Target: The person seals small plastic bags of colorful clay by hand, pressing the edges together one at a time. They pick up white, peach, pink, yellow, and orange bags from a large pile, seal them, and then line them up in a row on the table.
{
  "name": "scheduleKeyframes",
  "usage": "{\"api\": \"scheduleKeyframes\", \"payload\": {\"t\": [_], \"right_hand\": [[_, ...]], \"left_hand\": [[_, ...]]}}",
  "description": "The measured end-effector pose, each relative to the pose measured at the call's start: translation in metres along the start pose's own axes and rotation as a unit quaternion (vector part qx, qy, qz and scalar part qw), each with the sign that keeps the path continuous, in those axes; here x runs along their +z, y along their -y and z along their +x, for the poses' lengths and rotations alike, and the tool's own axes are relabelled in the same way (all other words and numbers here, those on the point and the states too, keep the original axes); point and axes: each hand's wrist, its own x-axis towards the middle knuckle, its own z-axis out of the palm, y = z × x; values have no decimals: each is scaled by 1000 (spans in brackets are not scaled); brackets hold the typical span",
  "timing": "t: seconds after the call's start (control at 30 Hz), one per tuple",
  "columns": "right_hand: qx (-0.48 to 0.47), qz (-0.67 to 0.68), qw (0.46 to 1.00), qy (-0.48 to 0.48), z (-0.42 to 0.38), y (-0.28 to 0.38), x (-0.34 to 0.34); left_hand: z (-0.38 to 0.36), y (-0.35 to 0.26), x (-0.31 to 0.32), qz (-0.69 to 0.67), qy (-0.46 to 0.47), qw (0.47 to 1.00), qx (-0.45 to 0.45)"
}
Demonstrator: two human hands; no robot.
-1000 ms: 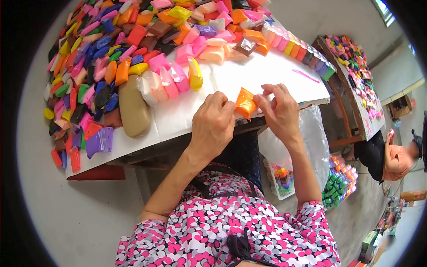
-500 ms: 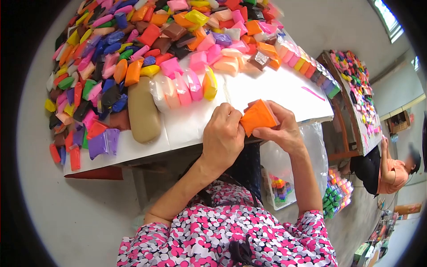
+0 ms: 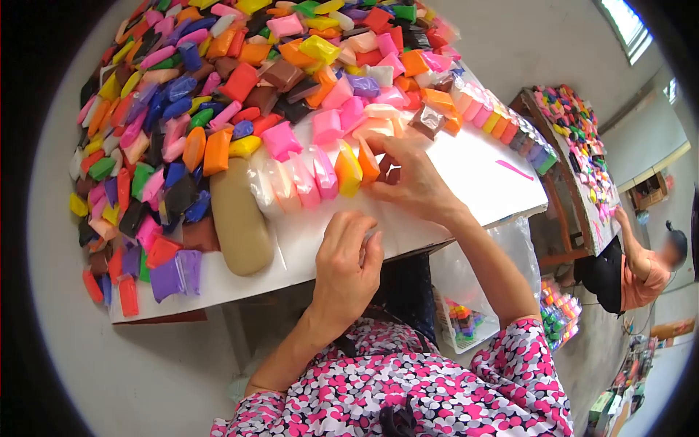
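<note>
My right hand (image 3: 411,178) reaches over the white tabletop, its thumb and fingers pinching an orange clay packet (image 3: 368,160). That packet stands on edge at the right end of a short row, beside a yellow packet (image 3: 348,169). Further left in the row are a hot pink packet (image 3: 325,172), a paler pink one (image 3: 303,180), a peach one (image 3: 281,186) and a white one. Near the table's front edge my left hand (image 3: 344,255) is raised with its fingers curled towards the thumb; what they may hold is hidden.
A large tan block (image 3: 240,218) lies left of the row. Heaped colourful packets (image 3: 218,87) cover the table's far and left parts. Another packed row (image 3: 502,120) runs along the right edge, near a pink strip (image 3: 514,170). A person (image 3: 641,269) works at another table.
My right hand has carried the orange packet away from my left hand, up and left to the row's end. My left hand has let go of it and dropped lower.
</note>
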Motion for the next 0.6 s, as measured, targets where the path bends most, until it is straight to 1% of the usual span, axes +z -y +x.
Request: {"api": "scheduleKeyframes", "payload": {"t": [0.1, 0.13, 0.23, 0.27, 0.37, 0.4, 0.47, 0.6], "right_hand": [[-4, -15, 999, 38, 8, -18, 2], [-13, -7, 999, 41, 9, -18, 2], [-35, 9, 999, 24, 7, -13, 2], [-17, 20, 999, 34, 5, -10, -1], [12, 46, 997, 67, 4, -12, -8], [-1, 21, 998, 60, 4, -11, -8], [-28, -23, 998, 49, 4, -9, -5], [-53, -41, 997, 35, 3, -13, -3]], "left_hand": [[0, 0, 2, 18, 0, 1000, 15], [0, 0, 3, 22, -1, 1000, 22], [-1, -1, 1, -2, -6, 1000, 6], [-2, 0, -2, -14, 22, 1000, -7], [0, -8, -7, -33, 37, 998, -27], [0, -7, -5, -31, 27, 999, -11], [1, -10, -2, -37, 17, 999, -20], [0, -11, -4, -44, 17, 999, -18]]}}
